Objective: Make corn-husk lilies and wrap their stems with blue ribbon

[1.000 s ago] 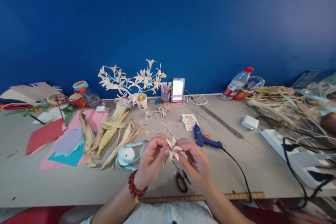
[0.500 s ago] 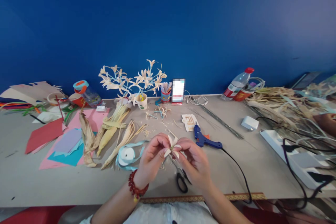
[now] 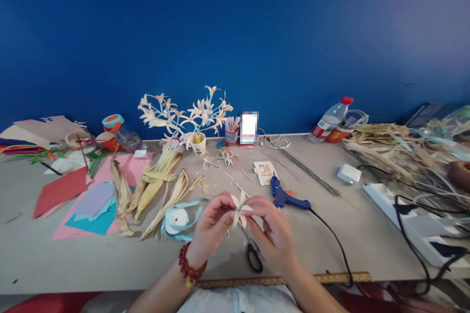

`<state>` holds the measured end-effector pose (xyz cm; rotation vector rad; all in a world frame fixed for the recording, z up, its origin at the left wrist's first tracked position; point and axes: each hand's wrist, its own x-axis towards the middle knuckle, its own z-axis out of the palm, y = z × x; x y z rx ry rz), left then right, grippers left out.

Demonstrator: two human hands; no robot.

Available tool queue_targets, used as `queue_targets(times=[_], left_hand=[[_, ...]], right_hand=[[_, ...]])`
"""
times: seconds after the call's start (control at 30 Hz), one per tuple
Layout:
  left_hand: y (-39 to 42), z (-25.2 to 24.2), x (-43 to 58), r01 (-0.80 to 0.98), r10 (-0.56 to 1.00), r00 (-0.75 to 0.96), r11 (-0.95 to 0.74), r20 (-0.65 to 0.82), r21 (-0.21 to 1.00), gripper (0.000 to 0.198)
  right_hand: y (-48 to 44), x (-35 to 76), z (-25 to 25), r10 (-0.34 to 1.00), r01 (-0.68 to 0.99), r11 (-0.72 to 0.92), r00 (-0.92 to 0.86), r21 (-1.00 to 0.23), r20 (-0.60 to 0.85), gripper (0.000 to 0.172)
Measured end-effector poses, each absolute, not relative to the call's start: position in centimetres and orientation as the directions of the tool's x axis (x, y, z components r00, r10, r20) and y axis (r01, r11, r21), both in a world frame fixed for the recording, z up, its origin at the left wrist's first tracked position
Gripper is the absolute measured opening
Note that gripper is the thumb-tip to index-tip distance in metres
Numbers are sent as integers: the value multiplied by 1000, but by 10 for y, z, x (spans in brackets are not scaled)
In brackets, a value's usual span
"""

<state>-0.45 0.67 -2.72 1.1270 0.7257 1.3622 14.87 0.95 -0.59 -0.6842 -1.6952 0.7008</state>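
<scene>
Above the black-handled metal scissors, the left hand and right hand, fingers curled closed, pinch a cream, star-shaped, thin-petalled flower from opposite sides, apparently keeping its centre unobstructed. Beyond, a blue plastic glue gun lies nozzle over a white, brown-patterned card, probably shielding the grey table from drips. Farther, a white paper cup props up branching cream blooms.

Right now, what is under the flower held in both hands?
Scissors on the table, black handle showing; the blade tips cannot be seen, covered by the flower or left hand.
</scene>
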Motion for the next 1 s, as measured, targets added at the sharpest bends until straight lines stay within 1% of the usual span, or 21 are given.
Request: queue_targets(times=[0.07, 0.17, 0.23, 0.37, 0.53, 0.7, 0.87, 1.0], left_hand=[[8, -27, -6, -355, 969, 117, -166, 220, 920, 8], [9, -27, -6, -367, 961, 106, -200, 254, 909, 7], [9, -27, -4, -384, 959, 99, -208, 264, 899, 7], [8, -31, -1, -408, 972, 78, -172, 222, 897, 12], [7, -33, 2, -466, 975, 68, -159, 214, 871, 13], [6, -32, 5, -486, 978, 40, -158, 203, 859, 17], [4, -33, 8, -493, 985, 21, -136, 168, 859, 21], [4, -33, 8, -503, 987, 21, -126, 157, 855, 23]], right_hand=[[10, 148, -8, 753, 58, 648, -198, -759, 627, 19], [10, 146, -12, 794, -10, 596, -142, -803, 591, 12], [11, 145, -13, 813, -27, 566, -149, -824, 563, 9], [11, 142, -12, 841, -29, 519, -162, -854, 516, 8], [11, 140, -10, 843, -39, 519, -140, -854, 519, 6], [11, 138, -7, 839, -49, 526, -133, -849, 527, 1], [9, 137, -4, 850, -32, 511, -126, -859, 511, 3], [9, 137, -2, 838, -37, 530, -131, -847, 530, 3]])
